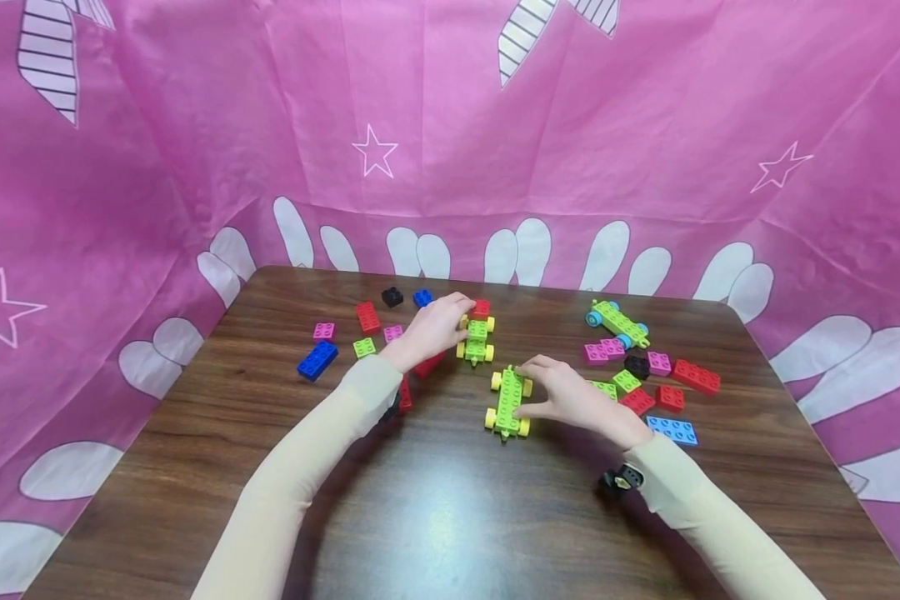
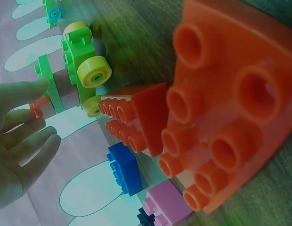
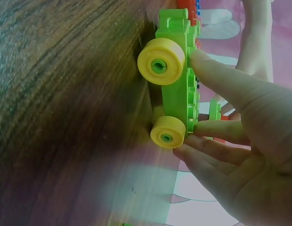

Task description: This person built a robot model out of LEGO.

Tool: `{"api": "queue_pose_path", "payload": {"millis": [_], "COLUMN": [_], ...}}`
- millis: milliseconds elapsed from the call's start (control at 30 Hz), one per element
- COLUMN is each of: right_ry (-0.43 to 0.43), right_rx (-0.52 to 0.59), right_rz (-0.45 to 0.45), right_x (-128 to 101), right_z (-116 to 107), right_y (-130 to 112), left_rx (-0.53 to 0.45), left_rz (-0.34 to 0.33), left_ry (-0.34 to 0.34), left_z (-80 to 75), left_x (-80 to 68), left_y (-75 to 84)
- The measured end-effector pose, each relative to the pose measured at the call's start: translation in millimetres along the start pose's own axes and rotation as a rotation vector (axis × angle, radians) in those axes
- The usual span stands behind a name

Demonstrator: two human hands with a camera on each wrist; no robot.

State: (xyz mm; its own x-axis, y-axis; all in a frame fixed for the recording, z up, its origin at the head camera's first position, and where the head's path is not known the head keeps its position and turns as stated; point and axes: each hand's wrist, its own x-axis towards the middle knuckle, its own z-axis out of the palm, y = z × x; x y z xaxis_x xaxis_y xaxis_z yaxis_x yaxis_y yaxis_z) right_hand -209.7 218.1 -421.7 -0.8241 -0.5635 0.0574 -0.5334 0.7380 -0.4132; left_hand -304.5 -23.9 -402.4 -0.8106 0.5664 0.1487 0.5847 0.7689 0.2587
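My left hand (image 1: 432, 327) reaches over a green toy car (image 1: 476, 352) with yellow wheels, its thumb and forefinger about the bricks on it. In the left wrist view the thumb lies over an upper green brick (image 2: 52, 92), and the fingers are at a small red brick (image 2: 41, 104). Nearer the person, my right hand (image 1: 566, 394) grips a second green wheeled base (image 1: 508, 402), also on yellow wheels. Its thumb is by the studs towards one end and the fingers at the other, as the right wrist view shows. This base (image 3: 176, 92) has bare studs.
Red bricks (image 2: 141, 117) lie under the left forearm. Further left are a blue brick (image 1: 317, 360), pink, green and black ones. On the right stand a green base with blue wheels (image 1: 618, 323), pink bricks (image 1: 604, 351), red bricks (image 1: 695, 376) and a light blue brick (image 1: 672, 430).
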Motion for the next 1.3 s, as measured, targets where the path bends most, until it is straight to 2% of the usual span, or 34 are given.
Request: {"api": "queue_pose_path", "payload": {"millis": [233, 367, 467, 633, 833, 933, 1033, 1167, 1300], "right_ry": [-0.01, -0.023, -0.041, -0.036, 0.009, 0.007, -0.002, -0.009, 0.002], "right_rx": [0.008, 0.005, 0.011, 0.015, -0.008, -0.002, 0.005, 0.007, 0.006], "right_rz": [-0.005, 0.005, 0.019, 0.009, -0.041, -0.037, -0.035, -0.058, -0.081], "right_x": [2, 2, 3, 4, 3, 3, 4, 8, 10], "right_z": [1, 1, 1, 4, 8, 8, 9, 10, 13], "right_y": [-4, -6, -8, -10, -8, -8, -10, -14, -16], "left_rx": [0.019, 0.003, -0.025, -0.094, -0.158, -0.152, -0.116, -0.085, -0.072], "left_rz": [-0.019, -0.03, -0.019, 0.046, 0.13, 0.138, 0.147, 0.17, 0.163], "left_ry": [0.0, -0.025, -0.048, -0.094, -0.199, -0.252, -0.277, -0.276, -0.272], "left_z": [0.0, -4.2, -7.9, -6.7, 1.2, 4.3, 7.8, 13.2, 16.9], "left_x": [-0.4, -6.0, -16.0, -38.3, -61.9, -70.1, -76.2, -81.8, -83.8], "left_y": [1.8, 4.2, 8.0, 15.2, 24.2, 29.4, 33.7, 36.0, 35.8]}}
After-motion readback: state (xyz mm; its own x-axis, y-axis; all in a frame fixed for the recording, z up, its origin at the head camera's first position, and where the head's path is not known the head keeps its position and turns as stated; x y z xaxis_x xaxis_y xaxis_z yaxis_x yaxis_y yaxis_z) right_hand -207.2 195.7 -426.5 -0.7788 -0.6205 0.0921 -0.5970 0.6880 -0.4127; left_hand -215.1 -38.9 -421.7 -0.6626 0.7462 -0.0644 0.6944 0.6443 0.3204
